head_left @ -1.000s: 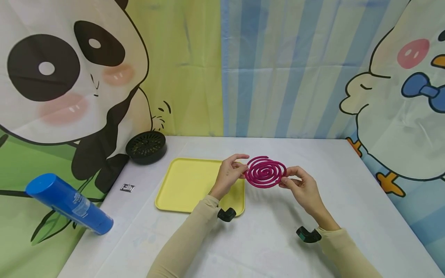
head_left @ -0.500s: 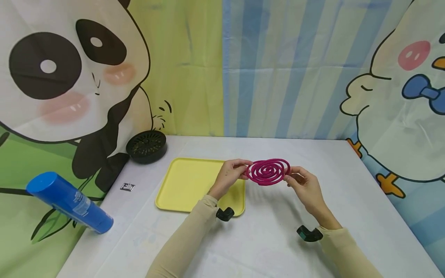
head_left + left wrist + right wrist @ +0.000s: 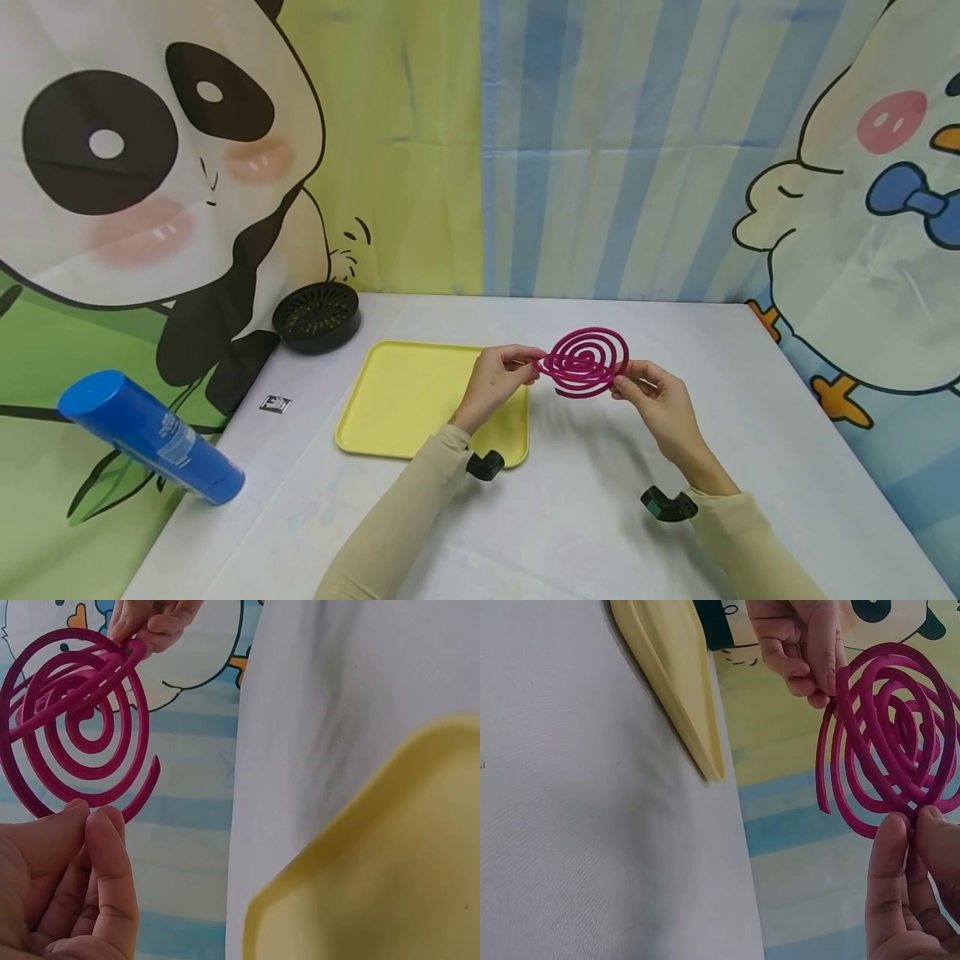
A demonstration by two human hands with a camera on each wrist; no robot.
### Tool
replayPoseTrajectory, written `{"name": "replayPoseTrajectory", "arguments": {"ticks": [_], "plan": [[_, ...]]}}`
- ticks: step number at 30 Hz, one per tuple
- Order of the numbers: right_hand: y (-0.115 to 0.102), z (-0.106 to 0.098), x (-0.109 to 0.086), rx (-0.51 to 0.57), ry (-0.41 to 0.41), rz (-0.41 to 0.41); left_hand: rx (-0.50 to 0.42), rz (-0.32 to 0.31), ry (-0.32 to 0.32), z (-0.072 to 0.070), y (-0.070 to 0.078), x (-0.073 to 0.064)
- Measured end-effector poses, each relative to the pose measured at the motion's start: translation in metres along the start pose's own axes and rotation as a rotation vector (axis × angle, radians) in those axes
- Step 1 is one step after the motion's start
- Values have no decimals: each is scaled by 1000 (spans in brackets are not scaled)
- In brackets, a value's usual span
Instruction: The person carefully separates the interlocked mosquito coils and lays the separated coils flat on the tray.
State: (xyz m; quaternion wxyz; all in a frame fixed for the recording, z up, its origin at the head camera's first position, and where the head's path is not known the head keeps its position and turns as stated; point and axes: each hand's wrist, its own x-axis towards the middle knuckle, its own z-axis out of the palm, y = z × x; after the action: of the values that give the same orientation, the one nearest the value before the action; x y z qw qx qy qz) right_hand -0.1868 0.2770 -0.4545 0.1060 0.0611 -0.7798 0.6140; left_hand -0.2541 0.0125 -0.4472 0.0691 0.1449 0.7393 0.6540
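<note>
A magenta pair of nested mosquito coils (image 3: pixel 584 363) is held up over the table between both hands. My left hand (image 3: pixel 497 383) pinches the left edge between thumb and fingers, and my right hand (image 3: pixel 660 404) pinches the right edge. In the left wrist view the two spirals of the coils (image 3: pixel 90 720) tilt apart at an angle and cross near the right hand (image 3: pixel 154 622). Seen from the right wrist, the rings of the coils (image 3: pixel 900 735) overlap, with a loose tail end hanging beside the left hand (image 3: pixel 802 645).
A yellow tray (image 3: pixel 405 400) lies under and left of the left hand. At the back left stands a round black slotted holder (image 3: pixel 316 318). A blue spray can (image 3: pixel 150 437) stands at the left edge, near a small black-and-white label (image 3: pixel 275 404). Printed curtains back the white table (image 3: pixel 765 433).
The coils have shifted slightly right and tilted, their far side rising while a tail end swings down at the front. Both hands have moved slightly right and keep their pinch.
</note>
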Motion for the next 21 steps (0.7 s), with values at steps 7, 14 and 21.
{"name": "replayPoseTrajectory", "arguments": {"ticks": [7, 14, 21], "plan": [[0, -2, 0, -28, -21, -26, 34, 23, 3, 0, 1, -1], [1, -5, -1, -9, -82, -9, 52, 41, 8, 0, 2, -1], [-2, -10, 1, 13, -165, 7, 106, 80, 8, 2, 3, -2]]}}
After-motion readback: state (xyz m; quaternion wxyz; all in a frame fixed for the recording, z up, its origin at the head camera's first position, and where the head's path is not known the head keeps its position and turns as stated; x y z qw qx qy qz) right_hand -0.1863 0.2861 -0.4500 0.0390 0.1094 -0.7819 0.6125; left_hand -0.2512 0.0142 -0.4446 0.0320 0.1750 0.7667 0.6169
